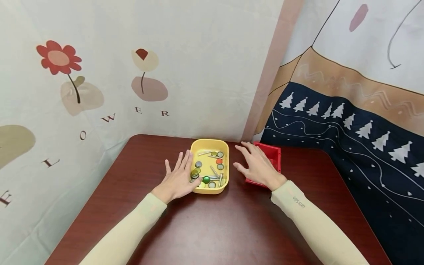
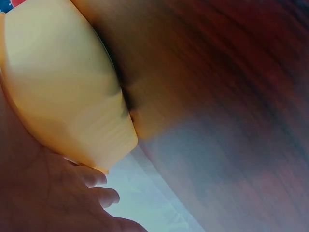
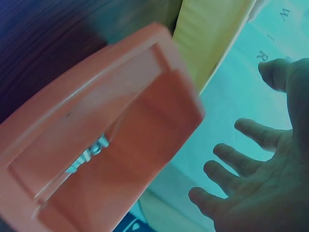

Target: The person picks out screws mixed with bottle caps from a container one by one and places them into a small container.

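A yellow box (image 1: 209, 191) stands on the table, holding several bottle caps, among them a green cap (image 1: 206, 179) and an orange-red cap (image 1: 219, 161), and several thin metal nails (image 1: 214, 170). My left hand (image 1: 179, 181) lies along the box's left side, fingers straight, thumb over the near left corner. In the left wrist view its palm is beside the yellow wall (image 2: 63, 82). To the right is a red box (image 1: 273, 154), partly covered by my right hand (image 1: 257, 165), which is spread and holds nothing. Small silvery metal pieces (image 3: 87, 157) lie inside the red box.
The dark red-brown wooden table (image 1: 212, 228) carries both boxes near its far edge. A pale flower-print curtain (image 1: 205, 73) hangs close behind it. On the right hangs a dark blue cloth (image 1: 331, 136) with white trees.
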Demonstrator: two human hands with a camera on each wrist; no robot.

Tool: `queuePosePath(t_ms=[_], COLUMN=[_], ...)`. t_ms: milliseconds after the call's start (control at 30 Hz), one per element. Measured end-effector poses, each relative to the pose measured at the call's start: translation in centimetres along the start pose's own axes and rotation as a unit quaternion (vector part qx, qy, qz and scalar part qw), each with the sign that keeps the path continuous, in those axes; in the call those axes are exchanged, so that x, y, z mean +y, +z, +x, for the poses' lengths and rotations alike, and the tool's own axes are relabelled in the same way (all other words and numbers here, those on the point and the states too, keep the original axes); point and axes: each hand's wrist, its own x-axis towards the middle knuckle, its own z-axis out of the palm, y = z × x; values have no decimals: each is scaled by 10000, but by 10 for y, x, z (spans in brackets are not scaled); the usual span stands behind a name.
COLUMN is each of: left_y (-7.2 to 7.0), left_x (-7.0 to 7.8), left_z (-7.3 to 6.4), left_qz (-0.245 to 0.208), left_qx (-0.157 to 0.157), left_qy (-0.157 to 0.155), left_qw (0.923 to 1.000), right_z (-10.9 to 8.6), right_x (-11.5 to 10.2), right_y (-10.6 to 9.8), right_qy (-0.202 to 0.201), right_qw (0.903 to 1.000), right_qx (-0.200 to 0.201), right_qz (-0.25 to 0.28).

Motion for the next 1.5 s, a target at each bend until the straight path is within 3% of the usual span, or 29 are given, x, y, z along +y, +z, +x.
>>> queuePosePath(t_ms=[367,667,933,1233,1500], left_y=[-2,-1,-1,-1,1], left_x=[-1,0,0,0,-1], left_z=[0,0,0,3,3], left_qz=[-15,-46,55,60,108], left_qx=[-23,-89,-82,-80,-102], left_qy=[-7,1,-6,24,2], left_qw=[10000,9999,10000,9999,9999], right_z=[21,41,57,72,75], right_x=[-32,-56,-81,-91,-98], right_y=[4,7,13,18,21], right_qy=[-721,-1239,-1108,-948,-1181], right_qw=[9948,9792,9609,9411,9209], right_qx=[-716,-1454,-2294,-2825,-3171], right_qz=[-119,-682,-1084,-1600,-1937])
